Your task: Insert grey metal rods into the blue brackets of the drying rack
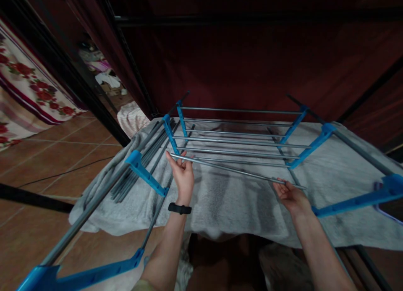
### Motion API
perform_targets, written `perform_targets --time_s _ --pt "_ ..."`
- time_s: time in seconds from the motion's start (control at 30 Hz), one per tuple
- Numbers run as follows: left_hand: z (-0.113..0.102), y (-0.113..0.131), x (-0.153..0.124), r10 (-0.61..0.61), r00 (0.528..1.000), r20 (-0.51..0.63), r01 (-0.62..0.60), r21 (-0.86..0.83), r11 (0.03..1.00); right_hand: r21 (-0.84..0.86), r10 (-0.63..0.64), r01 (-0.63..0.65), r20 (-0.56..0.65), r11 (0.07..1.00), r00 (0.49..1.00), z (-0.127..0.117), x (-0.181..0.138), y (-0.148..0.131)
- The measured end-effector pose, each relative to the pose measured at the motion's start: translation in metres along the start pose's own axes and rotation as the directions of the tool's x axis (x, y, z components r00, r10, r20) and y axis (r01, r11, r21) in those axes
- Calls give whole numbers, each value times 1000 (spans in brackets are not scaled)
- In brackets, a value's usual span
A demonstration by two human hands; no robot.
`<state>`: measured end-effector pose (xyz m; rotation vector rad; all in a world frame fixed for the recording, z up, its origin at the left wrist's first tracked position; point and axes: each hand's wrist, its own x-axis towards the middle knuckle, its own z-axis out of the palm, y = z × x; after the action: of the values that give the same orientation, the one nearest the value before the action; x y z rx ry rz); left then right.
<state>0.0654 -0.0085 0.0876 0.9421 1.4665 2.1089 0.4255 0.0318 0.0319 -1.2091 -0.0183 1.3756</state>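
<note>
A clothes drying rack (pixel 239 133) with grey metal rods and blue plastic connectors stands over a grey towel (pixel 226 203) spread beneath it. A loose grey rod (pixel 233 170) runs slantwise between my hands. My left hand (pixel 182 173), with a black band on the wrist, is closed round the rod's left end beside a blue connector (pixel 171 135). My right hand (pixel 291 194) pinches the rod near its right end, close to another blue connector (pixel 307 150). Several spare rods (pixel 141 165) lie bundled on the towel at the left.
A dark red fabric wardrobe (pixel 252 60) with a black frame rises right behind the rack. Brown floor tiles (pixel 56 156) spread to the left, with a flowered cloth (pixel 28 89) at the far left and a black bar (pixel 28 198) across the floor.
</note>
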Motion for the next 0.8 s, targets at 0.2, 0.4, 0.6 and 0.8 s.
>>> perform_targets --time_s 0.2,0.4,0.6,0.8 --pt "2 10 -1 -105 994 21 107 -169 980 11 25 -25 5 1000 1000 0 1 1" --pt "10 13 -5 -186 977 102 206 -241 948 19 6 -6 39 1000 999 5 4 1" --pt "15 23 -12 -142 974 174 175 -188 966 37 33 -37 107 999 994 20 5 14" --pt "23 27 -23 -165 956 244 211 -174 962 25 46 -50 165 998 985 29 1 26"
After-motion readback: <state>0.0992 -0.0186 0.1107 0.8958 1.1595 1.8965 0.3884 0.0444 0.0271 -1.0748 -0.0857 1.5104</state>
